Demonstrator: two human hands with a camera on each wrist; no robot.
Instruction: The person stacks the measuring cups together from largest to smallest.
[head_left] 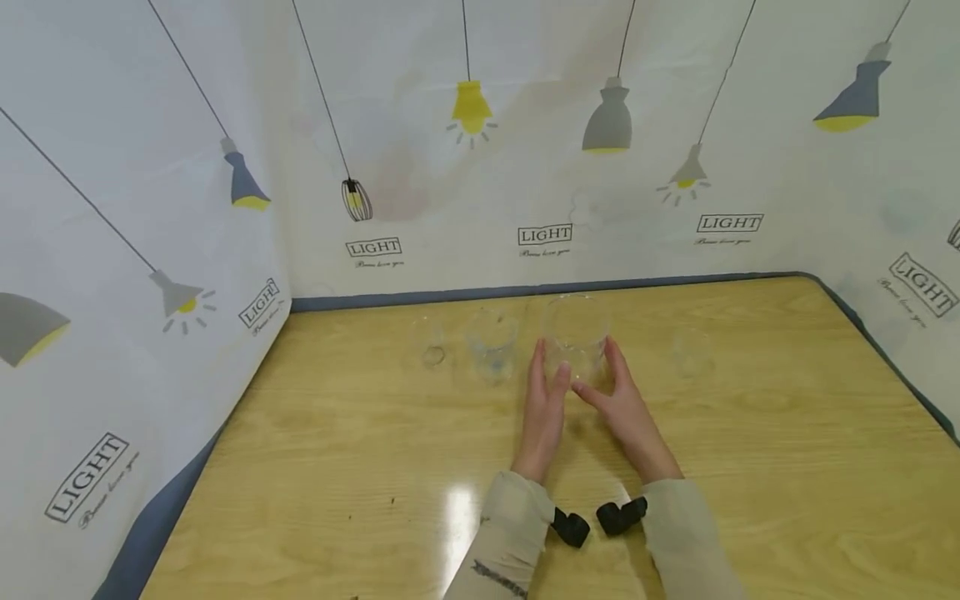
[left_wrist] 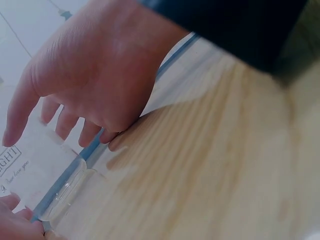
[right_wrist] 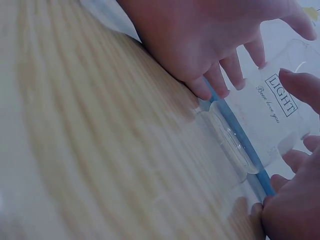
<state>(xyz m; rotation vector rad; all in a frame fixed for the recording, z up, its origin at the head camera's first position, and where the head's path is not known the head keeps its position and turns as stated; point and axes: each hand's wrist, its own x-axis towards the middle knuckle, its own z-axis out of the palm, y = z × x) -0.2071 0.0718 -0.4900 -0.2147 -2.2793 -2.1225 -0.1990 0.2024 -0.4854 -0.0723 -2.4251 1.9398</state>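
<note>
A large, clear, wide-mouthed cup (head_left: 576, 327) stands upright on the wooden table, between my two hands. My left hand (head_left: 546, 410) lies along its left side with fingers extended. On the opposite side is my right hand (head_left: 628, 413), its fingers reaching forward along the wall. Both thumbs point inward at the front, their tips a little apart. In the right wrist view the cup's thick base (right_wrist: 231, 140) sits on the tabletop, with the right fingers (right_wrist: 233, 70) spread close to the wall. The left wrist view shows my left palm, fingers loosely extended.
Left of the large cup stands a smaller clear cup (head_left: 492, 342), with a narrow clear vessel (head_left: 432, 354) farther left. Another small clear vessel (head_left: 690, 354) is to the right. A printed cloth wall (head_left: 435, 200) encloses the table (head_left: 337, 467) at the back and sides.
</note>
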